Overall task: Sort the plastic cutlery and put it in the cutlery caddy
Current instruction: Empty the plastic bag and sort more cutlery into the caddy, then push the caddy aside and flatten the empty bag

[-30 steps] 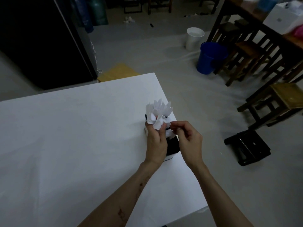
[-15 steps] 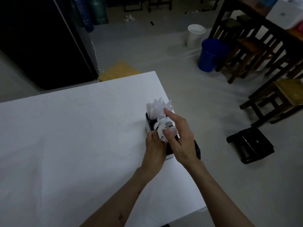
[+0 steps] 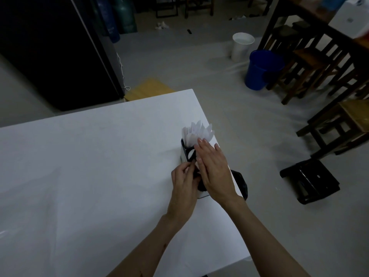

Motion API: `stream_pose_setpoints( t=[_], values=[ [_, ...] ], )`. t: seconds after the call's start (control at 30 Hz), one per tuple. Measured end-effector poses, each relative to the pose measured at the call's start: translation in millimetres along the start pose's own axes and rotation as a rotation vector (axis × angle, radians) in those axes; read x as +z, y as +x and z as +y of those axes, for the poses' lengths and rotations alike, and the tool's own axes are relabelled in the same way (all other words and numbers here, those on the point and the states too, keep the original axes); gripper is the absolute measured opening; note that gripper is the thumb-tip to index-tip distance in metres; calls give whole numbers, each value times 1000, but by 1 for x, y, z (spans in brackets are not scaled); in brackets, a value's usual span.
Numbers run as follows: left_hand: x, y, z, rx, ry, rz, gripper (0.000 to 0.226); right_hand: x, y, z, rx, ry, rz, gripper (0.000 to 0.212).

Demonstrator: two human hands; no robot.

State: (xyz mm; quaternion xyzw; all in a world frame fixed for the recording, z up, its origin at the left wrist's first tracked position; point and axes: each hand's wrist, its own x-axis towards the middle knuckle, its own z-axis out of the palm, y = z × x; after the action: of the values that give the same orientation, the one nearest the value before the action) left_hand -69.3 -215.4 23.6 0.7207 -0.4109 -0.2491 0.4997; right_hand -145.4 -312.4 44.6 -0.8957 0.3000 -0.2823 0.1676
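Observation:
A black cutlery caddy stands near the right edge of the white table. White plastic cutlery fans upward out of its far compartment, and a round white piece shows in the compartment behind my fingers. My right hand lies flat and open across the top of the caddy's middle, its fingertips touching the base of the white fan. My left hand is at the caddy's near left side, with thumb and fingers pinched on its wall. The caddy's near part is hidden by both hands.
A black crumpled object sits at the table's right edge under my right wrist. On the floor are a black stool, wooden stools, a blue bucket, a white bucket and a yellow stool. A dark cabinet stands far left.
My right hand has opened out and moved from pinching cutlery to lying flat over the caddy. The spoons my left hand held upright have gone down into the caddy. My left hand has lowered to its side.

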Motion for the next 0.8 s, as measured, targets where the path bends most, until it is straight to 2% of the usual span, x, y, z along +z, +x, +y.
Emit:
stream_pose_setpoints(
  t=[0.03, 0.13, 0.2, 0.27, 0.37, 0.43, 0.53, 0.63, 0.7, 0.8],
  values=[
    [-2, -3, -2, -14, -85, 35, 41, 4, -3, 2, -14, -72, -35, 47],
    [-10, -8, -13, 39, 26, 32, 27, 7, -8, 2, 33, -146, -104, 54],
    [-16, -9, -19, 95, 91, 25, 32, 3, -10, -2, 65, -109, -61, 59],
    [-22, 1, -21, 111, 119, 87, 30, -2, -20, -7, 155, -18, 27, 65],
    [-28, 38, -14, 1, 73, 199, 27, -1, -47, -11, 393, 78, 114, 89],
    [-31, 69, -5, -142, 2, 146, 36, 5, -62, -14, 516, 62, 45, 107],
    [-32, 108, -1, -376, -161, -114, 51, 13, -62, -25, 718, 86, -20, 124],
    [-25, 122, -10, -508, -345, -249, 80, 23, -55, -27, 838, 165, 28, 113],
    [-24, 121, -15, -557, -412, -241, 94, 28, -52, -24, 805, 179, 44, 101],
    [-37, 118, -17, -585, -476, -169, 106, 27, -42, -19, 761, 174, 6, 99]
  ],
)
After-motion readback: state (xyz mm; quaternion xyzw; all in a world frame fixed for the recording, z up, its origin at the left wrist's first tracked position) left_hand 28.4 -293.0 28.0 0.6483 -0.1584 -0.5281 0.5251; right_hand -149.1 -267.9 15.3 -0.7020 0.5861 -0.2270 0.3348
